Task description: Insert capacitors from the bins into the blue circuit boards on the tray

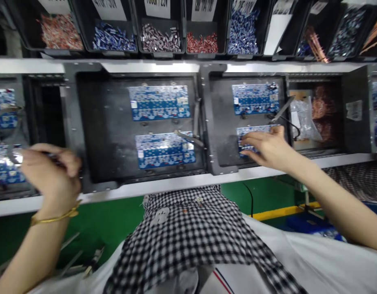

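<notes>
Over the left pallet's edge, my left hand point(52, 167) is curled, its fingers closed round something too small and blurred to name. The lower left blue board point(6, 165) lies beside its fingertips. My right hand point(265, 148) reaches down to the lower board point(242, 139) of the right pallet, fingertips at its surface; whatever they may pinch is hidden. Above it in the same pallet lies another blue board point(256, 99). Two more boards, an upper one point(160, 102) and a lower one point(166, 150), lie in the middle black pallet point(105, 130).
Black bins of small parts, such as blue ones point(113, 37) and red ones point(202, 43), line the back. Metal clamp arms point(190, 139) stand over the pallets. At the right, a plastic bag point(304, 118) lies beside copper-coloured bundles point(320, 108). A white rail point(176, 182) runs along the front.
</notes>
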Demonstrator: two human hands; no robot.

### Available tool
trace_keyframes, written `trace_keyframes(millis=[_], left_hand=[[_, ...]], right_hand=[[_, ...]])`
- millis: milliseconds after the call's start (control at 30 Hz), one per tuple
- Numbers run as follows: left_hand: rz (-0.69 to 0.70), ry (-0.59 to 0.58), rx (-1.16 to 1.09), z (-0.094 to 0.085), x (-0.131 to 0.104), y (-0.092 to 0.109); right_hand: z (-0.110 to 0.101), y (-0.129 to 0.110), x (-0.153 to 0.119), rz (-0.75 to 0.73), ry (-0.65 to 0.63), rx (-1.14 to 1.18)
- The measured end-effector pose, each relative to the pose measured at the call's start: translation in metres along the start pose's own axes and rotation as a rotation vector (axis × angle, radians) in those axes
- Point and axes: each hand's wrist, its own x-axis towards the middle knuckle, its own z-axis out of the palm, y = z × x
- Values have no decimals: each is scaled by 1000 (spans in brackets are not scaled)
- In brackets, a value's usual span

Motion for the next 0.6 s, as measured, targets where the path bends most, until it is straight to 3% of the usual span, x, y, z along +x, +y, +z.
trace_keyframes(millis=[67,100,200,333,467,533,600], left_hand=[[115,-56,-82,19,-14,-7],[113,-145,-122,29,-21,-8],[-97,-447,-212,60,-33,-2],[-466,-690,-217,103,-46,9],[-531,-925,-123,151,-60,4],[-531,-986,-58,174,-64,-2],[-554,-1005,-4,194,-64,-6]], right_hand=[[-10,9,1,106,77,21],[-14,10,7,150,111,41],[-18,9,34,133,101,82],[-10,11,51,94,49,58],[-3,11,40,-34,96,-143],[-1,12,34,-142,113,-257],[1,16,31,-146,149,-273]])
